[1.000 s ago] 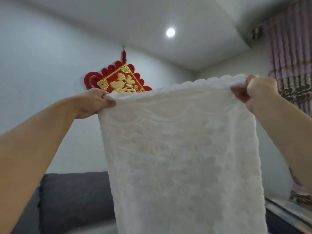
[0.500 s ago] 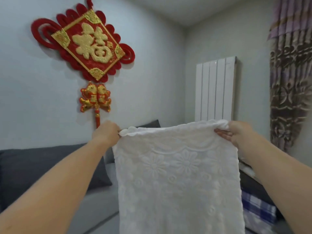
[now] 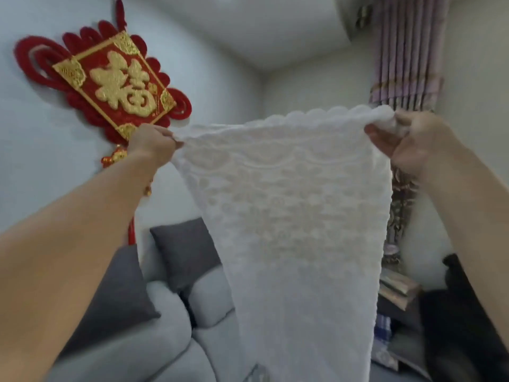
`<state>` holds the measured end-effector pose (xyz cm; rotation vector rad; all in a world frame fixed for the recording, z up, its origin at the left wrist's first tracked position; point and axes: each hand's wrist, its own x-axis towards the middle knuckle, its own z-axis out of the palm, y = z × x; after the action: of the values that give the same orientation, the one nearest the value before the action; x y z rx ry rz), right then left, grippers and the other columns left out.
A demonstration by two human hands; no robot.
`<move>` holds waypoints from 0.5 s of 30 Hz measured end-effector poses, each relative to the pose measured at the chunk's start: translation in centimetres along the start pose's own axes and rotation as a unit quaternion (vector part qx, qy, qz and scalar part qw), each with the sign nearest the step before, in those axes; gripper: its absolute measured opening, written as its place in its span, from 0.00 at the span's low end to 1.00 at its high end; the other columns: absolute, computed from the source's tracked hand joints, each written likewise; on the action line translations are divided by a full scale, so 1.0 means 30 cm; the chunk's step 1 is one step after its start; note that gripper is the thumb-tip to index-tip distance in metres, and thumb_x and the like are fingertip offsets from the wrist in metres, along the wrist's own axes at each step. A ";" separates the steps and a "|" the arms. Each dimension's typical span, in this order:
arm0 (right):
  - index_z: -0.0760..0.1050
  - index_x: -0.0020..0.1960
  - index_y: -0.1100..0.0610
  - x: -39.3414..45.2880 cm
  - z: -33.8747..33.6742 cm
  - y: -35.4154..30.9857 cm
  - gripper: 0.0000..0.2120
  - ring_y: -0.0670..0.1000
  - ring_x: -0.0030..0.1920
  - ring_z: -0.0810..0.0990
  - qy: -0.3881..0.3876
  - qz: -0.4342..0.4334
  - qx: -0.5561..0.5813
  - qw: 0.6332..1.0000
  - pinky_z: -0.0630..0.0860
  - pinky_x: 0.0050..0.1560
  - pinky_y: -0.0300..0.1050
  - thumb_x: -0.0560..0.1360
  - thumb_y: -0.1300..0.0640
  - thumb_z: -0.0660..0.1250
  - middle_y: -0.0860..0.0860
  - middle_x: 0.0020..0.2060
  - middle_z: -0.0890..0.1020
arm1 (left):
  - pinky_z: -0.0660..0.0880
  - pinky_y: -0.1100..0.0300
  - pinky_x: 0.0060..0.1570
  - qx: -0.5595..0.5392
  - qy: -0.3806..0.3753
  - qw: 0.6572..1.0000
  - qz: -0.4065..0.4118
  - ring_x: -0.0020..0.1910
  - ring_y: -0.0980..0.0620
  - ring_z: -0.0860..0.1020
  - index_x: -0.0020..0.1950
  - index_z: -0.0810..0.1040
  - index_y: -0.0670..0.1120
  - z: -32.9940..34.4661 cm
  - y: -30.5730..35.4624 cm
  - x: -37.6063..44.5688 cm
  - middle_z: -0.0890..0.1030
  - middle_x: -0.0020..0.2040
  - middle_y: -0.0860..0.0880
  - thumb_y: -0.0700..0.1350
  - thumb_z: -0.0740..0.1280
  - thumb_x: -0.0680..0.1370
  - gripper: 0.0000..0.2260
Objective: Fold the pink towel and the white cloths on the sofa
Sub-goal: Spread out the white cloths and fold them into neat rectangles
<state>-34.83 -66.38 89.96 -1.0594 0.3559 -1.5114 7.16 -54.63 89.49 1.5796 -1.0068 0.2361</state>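
A white lace cloth with a scalloped top edge hangs spread out in the air in front of me. My left hand pinches its top left corner. My right hand grips the bunched top right corner. The cloth hangs down past the bottom of the view, above the grey sofa. No pink towel is in view.
Dark grey cushions lean against the sofa back. A red and gold knot ornament hangs on the left wall. A patterned curtain hangs at the right, with books and dark objects below it.
Both hands have lifted the cloth higher again and spread it wider than half a second ago. The view has tilted up and the radiator is now hidden.
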 end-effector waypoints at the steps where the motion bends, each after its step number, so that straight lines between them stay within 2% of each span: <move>1: 0.77 0.54 0.60 -0.103 0.017 0.041 0.13 0.51 0.38 0.87 -0.002 0.013 -0.009 1.000 0.82 0.39 0.42 0.85 0.56 0.55 0.55 0.37 0.87 | 0.79 0.49 0.59 -0.012 -0.013 1.000 -0.021 0.55 0.43 0.82 0.56 0.85 0.46 -0.055 -0.066 -0.046 0.83 0.59 0.47 0.50 0.78 0.72 0.15; 3: 0.78 0.54 0.60 -0.317 0.036 0.158 0.13 0.49 0.37 0.86 -0.004 0.050 -0.046 0.998 0.82 0.39 0.40 0.84 0.55 0.57 0.54 0.37 0.86 | 0.79 0.54 0.50 -0.022 -0.039 0.998 -0.052 0.45 0.46 0.81 0.51 0.83 0.46 -0.158 -0.226 -0.171 0.82 0.52 0.48 0.47 0.78 0.72 0.10; 5: 0.77 0.55 0.62 -0.541 0.045 0.313 0.13 0.49 0.37 0.86 -0.014 0.083 -0.108 0.991 0.81 0.38 0.40 0.84 0.55 0.57 0.53 0.37 0.85 | 0.76 0.58 0.40 -0.008 -0.073 0.994 -0.083 0.44 0.49 0.76 0.49 0.82 0.48 -0.253 -0.430 -0.311 0.79 0.47 0.47 0.43 0.75 0.76 0.05; 8: 0.74 0.51 0.61 -0.863 0.041 0.577 0.10 0.51 0.34 0.86 -0.044 0.143 -0.193 0.970 0.81 0.33 0.41 0.84 0.56 0.58 0.52 0.33 0.83 | 0.69 0.69 0.20 0.022 -0.132 0.977 -0.166 0.29 0.52 0.74 0.53 0.82 0.46 -0.395 -0.795 -0.528 0.79 0.41 0.46 0.43 0.74 0.77 0.06; 10: 0.75 0.49 0.60 -1.089 0.021 0.758 0.09 0.54 0.31 0.85 -0.045 0.200 -0.231 0.951 0.82 0.31 0.44 0.84 0.59 0.58 0.54 0.32 0.83 | 0.67 0.69 0.20 0.012 -0.165 0.956 -0.241 0.24 0.54 0.73 0.56 0.83 0.42 -0.485 -1.051 -0.685 0.81 0.31 0.50 0.39 0.72 0.77 0.08; 12: 0.77 0.51 0.62 -1.308 -0.005 0.921 0.08 0.56 0.32 0.85 -0.044 0.262 -0.258 0.929 0.82 0.31 0.46 0.83 0.60 0.60 0.58 0.35 0.85 | 0.67 0.70 0.22 0.012 -0.195 0.926 -0.323 0.27 0.51 0.69 0.56 0.84 0.39 -0.561 -1.286 -0.852 0.79 0.29 0.50 0.36 0.69 0.78 0.08; 15: 0.78 0.54 0.65 -1.576 -0.058 1.128 0.11 0.61 0.40 0.87 -0.019 0.327 -0.289 0.900 0.84 0.37 0.48 0.78 0.56 0.67 0.61 0.43 0.86 | 0.68 0.69 0.24 0.003 -0.241 0.867 -0.436 0.28 0.54 0.68 0.49 0.83 0.43 -0.641 -1.546 -1.100 0.77 0.45 0.42 0.36 0.66 0.80 0.07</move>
<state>-20.18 -32.87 44.70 -1.2496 1.0660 -0.7796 26.90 -25.12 41.02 1.9870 -0.5450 -0.8175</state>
